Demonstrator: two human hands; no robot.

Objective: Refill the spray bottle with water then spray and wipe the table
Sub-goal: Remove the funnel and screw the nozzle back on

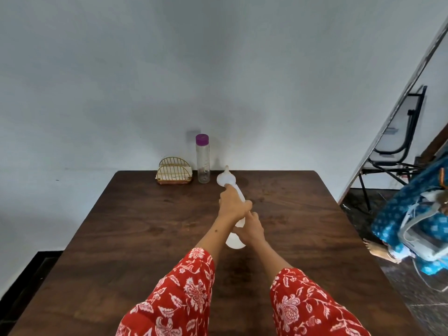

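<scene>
White plastic spray bottle [236,240], contents unseen, gripped by left hand [233,204] and right hand [252,230] over a wooden table [121,238]. A purple-capped clear bottle [203,161] looks empty beside a wire napkin holder [174,174].

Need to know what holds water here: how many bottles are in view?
2: a white spray bottle held in both hands above the table, and a clear purple-capped bottle standing at the table's far edge.

At the far edge of the table [145,238] a napkin holder [174,174] stands left of a water bottle [203,159]. Right of these, nearer the middle, a spray bottle [231,190] is held above the tabletop, nozzle pointing away. A chair [397,146] stands off to the right.
</scene>
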